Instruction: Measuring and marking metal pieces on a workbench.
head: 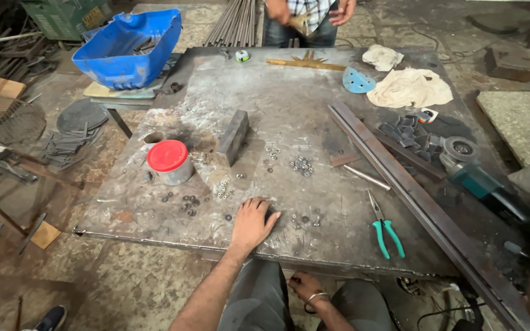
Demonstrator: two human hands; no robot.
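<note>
Nearby, red-lidded tin [169, 162], shut, contents hidden.

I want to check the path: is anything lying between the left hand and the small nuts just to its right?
Nothing visible. The left hand lies flat on the metal table, and bare tabletop separates it from the nuts.
</note>
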